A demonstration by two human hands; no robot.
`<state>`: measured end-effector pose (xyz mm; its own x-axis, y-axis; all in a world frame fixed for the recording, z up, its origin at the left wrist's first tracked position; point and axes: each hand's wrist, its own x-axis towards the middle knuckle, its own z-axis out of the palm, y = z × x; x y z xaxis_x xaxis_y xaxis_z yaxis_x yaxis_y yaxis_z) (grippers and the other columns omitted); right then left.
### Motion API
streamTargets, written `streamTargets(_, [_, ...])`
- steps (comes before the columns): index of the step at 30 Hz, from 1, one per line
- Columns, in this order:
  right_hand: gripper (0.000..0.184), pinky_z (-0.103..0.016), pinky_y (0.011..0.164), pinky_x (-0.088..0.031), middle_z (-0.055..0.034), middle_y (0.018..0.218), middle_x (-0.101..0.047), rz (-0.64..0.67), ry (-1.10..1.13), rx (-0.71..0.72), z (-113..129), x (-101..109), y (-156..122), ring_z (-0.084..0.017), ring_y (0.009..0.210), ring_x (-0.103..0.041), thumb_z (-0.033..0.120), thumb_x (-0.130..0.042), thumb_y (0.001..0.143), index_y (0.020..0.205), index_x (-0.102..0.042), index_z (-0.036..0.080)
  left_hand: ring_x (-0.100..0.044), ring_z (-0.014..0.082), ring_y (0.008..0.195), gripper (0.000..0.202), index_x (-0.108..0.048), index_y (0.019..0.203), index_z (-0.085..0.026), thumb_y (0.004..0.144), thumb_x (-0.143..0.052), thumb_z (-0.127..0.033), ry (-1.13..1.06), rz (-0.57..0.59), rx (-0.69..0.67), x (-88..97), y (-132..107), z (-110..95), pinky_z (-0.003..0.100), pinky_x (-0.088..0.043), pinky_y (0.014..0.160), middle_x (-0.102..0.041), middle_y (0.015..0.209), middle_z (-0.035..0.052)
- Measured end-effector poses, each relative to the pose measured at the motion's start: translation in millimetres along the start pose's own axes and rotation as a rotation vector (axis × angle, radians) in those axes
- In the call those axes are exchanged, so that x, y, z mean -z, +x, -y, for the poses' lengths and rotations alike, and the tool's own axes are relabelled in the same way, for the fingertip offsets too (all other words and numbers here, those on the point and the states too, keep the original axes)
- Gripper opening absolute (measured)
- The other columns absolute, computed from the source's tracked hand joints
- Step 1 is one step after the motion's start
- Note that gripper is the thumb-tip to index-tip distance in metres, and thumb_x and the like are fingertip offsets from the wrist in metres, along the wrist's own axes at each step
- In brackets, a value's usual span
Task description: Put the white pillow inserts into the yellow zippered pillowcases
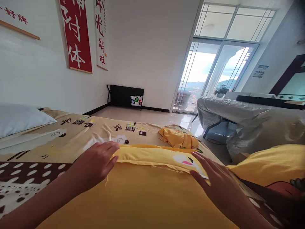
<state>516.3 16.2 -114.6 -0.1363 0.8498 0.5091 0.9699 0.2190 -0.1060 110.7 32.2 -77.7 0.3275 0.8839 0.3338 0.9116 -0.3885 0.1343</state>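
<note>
A yellow cloth [143, 197], which looks like a pillowcase, lies spread flat on the bed before me. Its far edge is turned over into a folded strip [147, 156], with loose threads along the seam and a white, pink and black print at the right end. My left hand [101, 160] rests at the strip's left end, fingers stretched forward and thumb apart. At the right end lies my right hand [212, 175], its fingers extended and its thumb spread away from them. Neither hand is closed around the cloth.
A crumpled yellow cloth [178, 138] lies beyond the strip on the patterned bedsheet [78, 133]. A white pillow [23, 119] is at left, a yellow pillow [274, 163] at right. Past the bed stand a plastic-covered table [250, 117] and a black folded panel [121, 95].
</note>
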Motion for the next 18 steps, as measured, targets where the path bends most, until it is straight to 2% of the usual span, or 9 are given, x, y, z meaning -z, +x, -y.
streamTargets(1, [0.062,-0.047,0.103,-0.033,-0.0092,0.138,-0.049,0.02,0.02,0.076,21.6,4.0,29.2,-0.03,0.125,-0.044,0.063,-0.032,0.088,0.136,-0.042,0.024,-0.049,0.0269,0.121,0.042,-0.06,0.115,-0.02,0.086,-0.037,-0.04,0.037,0.033,-0.094,5.7,32.7,-18.8,0.04,-0.034,0.101,-0.058,0.128,0.0081])
streamTargets(3, [0.059,-0.05,0.105,-0.029,-0.0076,0.14,-0.047,0.018,0.051,0.16,60.0,9.3,85.5,-0.029,0.127,-0.043,0.057,-0.027,0.092,0.137,-0.04,0.022,-0.052,0.028,0.118,0.039,-0.06,0.113,-0.014,0.088,-0.038,-0.034,0.075,0.032,-0.168,12.9,91.9,-49.3,0.041,-0.034,0.099,-0.06,0.123,0.0135])
streamTargets(6, [0.057,-0.052,0.105,-0.025,-0.0132,0.142,-0.044,0.018,0.055,0.139,92.4,-7.7,136.0,-0.031,0.129,-0.04,0.051,-0.026,0.095,0.135,-0.042,0.014,-0.056,0.0266,0.111,0.042,-0.058,0.113,-0.008,0.091,-0.026,-0.025,0.022,-0.023,-0.184,-1.7,142.2,-68.8,0.042,-0.032,0.098,-0.063,0.115,0.015])
streamTargets(8, [0.056,-0.05,0.106,-0.025,-0.0161,0.143,-0.041,0.046,0.079,0.107,97.3,-41.0,137.0,-0.03,0.132,-0.037,0.048,-0.027,0.096,0.136,-0.041,0.011,-0.055,0.0253,0.112,0.043,-0.055,0.117,-0.008,0.09,-0.024,-0.02,-0.027,-0.04,-0.161,-34.9,146.5,-67.9,0.04,-0.033,0.099,-0.061,0.117,0.0157])
streamTargets(10, [0.052,-0.048,0.106,-0.026,-0.0158,0.142,-0.043,0.154,0.14,0.067,94.6,-82.3,119.9,-0.028,0.133,-0.036,0.043,-0.023,0.097,0.135,-0.042,0.013,-0.055,0.0234,0.112,0.041,-0.053,0.121,-0.009,0.088,-0.03,-0.017,-0.077,0.002,-0.122,-79.3,136.2,-62.7,0.037,-0.038,0.096,-0.061,0.119,0.0155])
streamTargets(12, [0.049,-0.046,0.104,-0.03,-0.0138,0.135,-0.052,0.361,0.2,0.08,88.3,-116.5,100.2,-0.026,0.129,-0.043,0.041,-0.022,0.097,0.13,-0.049,0.016,-0.063,0.0218,0.097,0.034,-0.063,0.107,-0.013,0.09,-0.035,-0.022,-0.117,0.118,-0.12,-119.1,122.6,-57.1,0.033,-0.044,0.087,-0.068,0.105,0.0124])
streamTargets(13, [0.049,-0.045,0.104,-0.029,-0.0128,0.135,-0.052,0.378,0.219,0.088,84.0,-127.5,93.7,-0.025,0.129,-0.042,0.042,-0.023,0.096,0.13,-0.049,0.017,-0.064,0.0221,0.095,0.035,-0.064,0.103,-0.015,0.092,-0.033,-0.027,-0.132,0.151,-0.118,-132.7,117.4,-54.4,0.034,-0.045,0.086,-0.069,0.101,0.0119])
streamTargets(15, [0.05,-0.045,0.105,-0.028,-0.0124,0.135,-0.052,0.389,0.228,0.074,71.3,-136.2,90.3,-0.025,0.129,-0.042,0.044,-0.026,0.095,0.13,-0.049,0.017,-0.062,0.0235,0.1,0.041,-0.062,0.109,-0.017,0.093,-0.03,-0.037,-0.166,0.168,-0.106,-144.5,112.8,-47.5,0.036,-0.043,0.09,-0.068,0.107,0.012])
streamTargets(18, [0.05,-0.045,0.099,-0.033,-0.0117,0.125,-0.061,0.493,0.219,-0.028,39.5,-129.3,99.3,-0.027,0.117,-0.053,0.046,-0.024,0.095,0.12,-0.057,0.019,-0.06,0.0253,0.105,0.047,-0.063,0.108,-0.02,0.093,-0.025,-0.044,-0.228,0.262,-0.009,-135.0,114.4,-27.5,0.038,-0.041,0.093,-0.068,0.11,0.0101])
